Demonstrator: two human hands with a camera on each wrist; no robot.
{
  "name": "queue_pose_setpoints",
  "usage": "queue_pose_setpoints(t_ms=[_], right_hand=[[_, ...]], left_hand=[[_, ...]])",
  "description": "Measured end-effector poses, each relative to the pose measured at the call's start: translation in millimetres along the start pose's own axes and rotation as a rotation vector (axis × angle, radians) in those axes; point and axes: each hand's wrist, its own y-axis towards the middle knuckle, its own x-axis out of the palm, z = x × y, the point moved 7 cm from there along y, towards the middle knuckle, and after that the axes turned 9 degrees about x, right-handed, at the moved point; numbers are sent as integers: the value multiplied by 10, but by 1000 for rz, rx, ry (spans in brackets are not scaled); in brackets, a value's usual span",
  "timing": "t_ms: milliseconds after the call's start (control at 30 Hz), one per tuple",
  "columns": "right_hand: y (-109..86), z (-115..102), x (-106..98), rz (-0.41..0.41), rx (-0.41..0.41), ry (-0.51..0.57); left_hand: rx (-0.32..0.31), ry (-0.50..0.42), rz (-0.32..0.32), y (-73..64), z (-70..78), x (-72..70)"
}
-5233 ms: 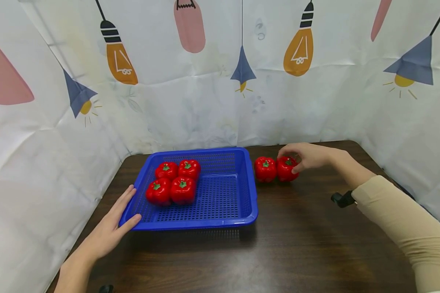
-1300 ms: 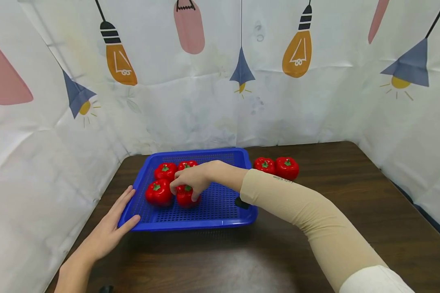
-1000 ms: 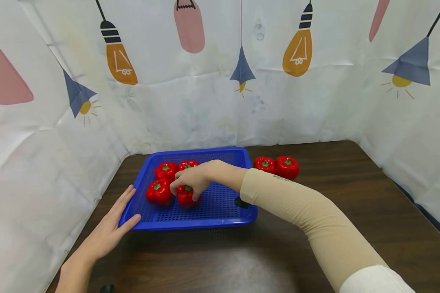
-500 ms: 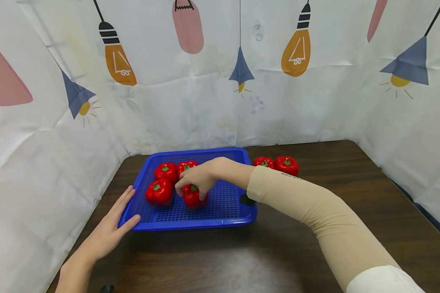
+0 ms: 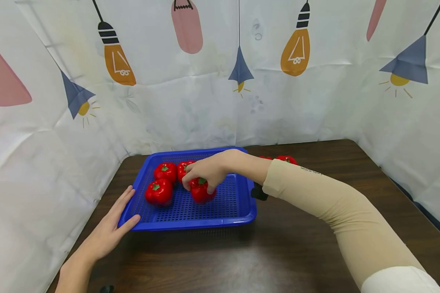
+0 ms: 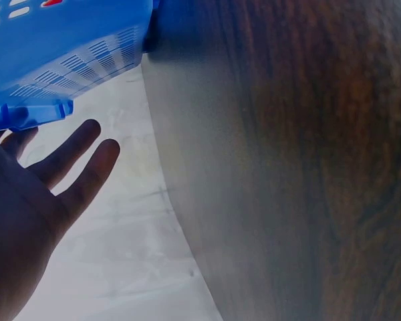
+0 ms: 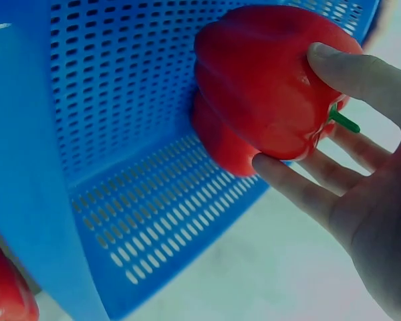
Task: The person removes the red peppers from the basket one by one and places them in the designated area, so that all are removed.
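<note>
A blue plastic basket with perforated walls holds several red bell peppers with green stems. In the head view, my right hand grips one bell pepper from above. The right wrist view shows the thumb and fingers round this pepper, stem towards the palm, with another pepper partly hidden behind it. To its left sit a front pepper and two back peppers, one fully visible. My left hand rests at the basket's left rim, thumb over the front corner and fingers straight along the outside.
Two more red peppers, one of them the right-hand pepper, sit on the dark wooden table beyond the basket's right side, partly covered by my right sleeve. A white printed curtain borders the table at the back and sides.
My right hand has left a pepper on the table at right, gone to the basket's front-right pepper, and shifted it rightwards, apart from the front-left one. The left hand stays put.
</note>
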Motion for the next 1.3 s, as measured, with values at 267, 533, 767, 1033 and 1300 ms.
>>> queue_pose_setpoints(t_ms=[267, 533, 767, 1033, 1300], right_hand=[[-253, 41, -82, 58, -42, 24], [-558, 239, -168, 141, -44, 113], [-842, 429, -243, 200, -38, 210], [-1107, 613, -281, 265, -36, 247], [-1318, 720, -269, 299, -20, 273]], left_hand=[[1, -4, 2, -2, -4, 1], [-5, -3, 0, -9, -7, 7], [-8, -9, -4, -3, 3, 6], [-11, -9, -2, -2, 1, 5], [-4, -4, 2, 5, 8, 3]])
